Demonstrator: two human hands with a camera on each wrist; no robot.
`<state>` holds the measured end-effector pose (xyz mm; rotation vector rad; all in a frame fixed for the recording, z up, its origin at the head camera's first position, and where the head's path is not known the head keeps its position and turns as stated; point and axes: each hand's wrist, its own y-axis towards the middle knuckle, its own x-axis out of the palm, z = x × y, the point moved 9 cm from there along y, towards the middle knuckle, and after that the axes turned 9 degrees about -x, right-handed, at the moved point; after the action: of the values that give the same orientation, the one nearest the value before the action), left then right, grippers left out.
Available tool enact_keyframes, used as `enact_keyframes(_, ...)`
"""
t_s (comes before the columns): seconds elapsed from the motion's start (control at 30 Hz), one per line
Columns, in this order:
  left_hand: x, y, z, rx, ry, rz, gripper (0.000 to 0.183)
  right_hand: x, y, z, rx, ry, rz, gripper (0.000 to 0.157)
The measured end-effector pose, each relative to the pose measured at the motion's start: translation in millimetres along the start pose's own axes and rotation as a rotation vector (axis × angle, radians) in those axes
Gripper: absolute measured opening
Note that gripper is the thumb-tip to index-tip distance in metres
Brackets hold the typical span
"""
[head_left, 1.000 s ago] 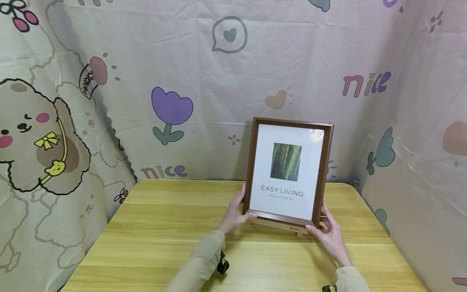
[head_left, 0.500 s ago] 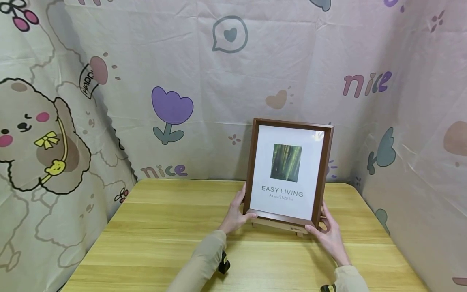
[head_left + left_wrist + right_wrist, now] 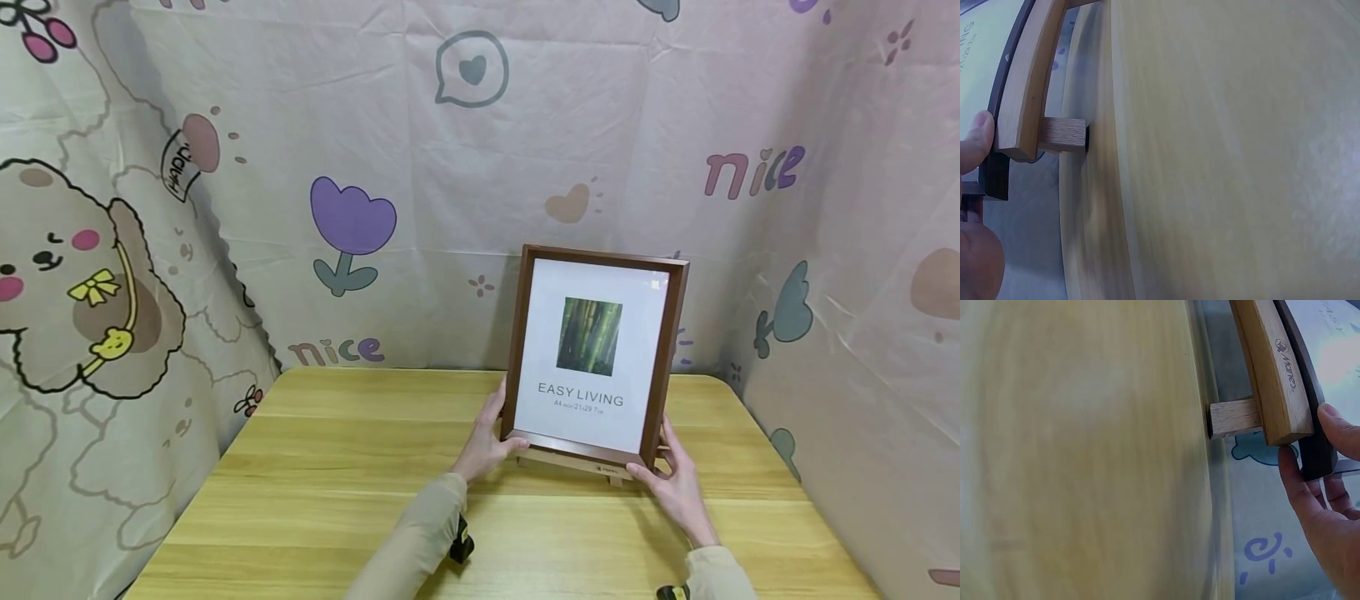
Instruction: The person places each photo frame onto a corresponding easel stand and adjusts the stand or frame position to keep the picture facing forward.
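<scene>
My left hand (image 3: 481, 444) and right hand (image 3: 679, 485) gripped the picture frame (image 3: 591, 354) low down, thumbs in front, fingers round its sides.

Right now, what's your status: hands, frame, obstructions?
Left hand and right hand gripping picture frame by lower corners. Frame appears seated on wooden stand. No obstruction visible.

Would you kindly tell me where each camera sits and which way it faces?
Head: worn on the head, facing forward and down at the picture frame, wooden stand, table and patterned cloth; the left hand, right hand and both sleeves show.
Left wrist: on that wrist, facing the frame's lower left corner; part of the left hand shows.
Right wrist: on that wrist, facing the frame's lower right corner; part of the right hand shows.
Shared: both wrist views show frame, stand and table.
</scene>
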<state>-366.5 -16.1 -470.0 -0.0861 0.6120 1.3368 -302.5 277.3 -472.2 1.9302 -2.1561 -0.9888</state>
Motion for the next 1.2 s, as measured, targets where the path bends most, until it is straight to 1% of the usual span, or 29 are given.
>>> enact_keyframes(0.23,1.2,1.0,-0.8,-0.014,-0.002,-0.004,0.110,0.0,0,2,0.016,-0.020,-0.005,0.105)
enact_keyframes(0.5,1.3,1.4,0.5,0.015,0.003,0.007,0.110,-0.6,2,5,0.046,-0.062,-0.012,0.104)
enact_keyframes(0.7,1.3,2.3,-1.1,0.019,-0.010,0.011,0.108,-0.7,2,8,0.057,-0.077,-0.022,0.105)
enact_keyframes(0.83,1.3,2.4,-1.2,0.012,-0.012,0.011,0.108,0.0,3,11,0.082,-0.079,-0.029,0.104)
enact_keyframes(0.97,1.7,1.5,-0.5,0.009,-0.026,0.007,0.109,0.3,3,13,0.125,-0.079,-0.040,0.102)
enact_keyframes(1.2,2.6,0.2,0.4,0.021,-0.043,0.010,0.110,-0.7,2,12,0.177,-0.065,-0.051,0.096)
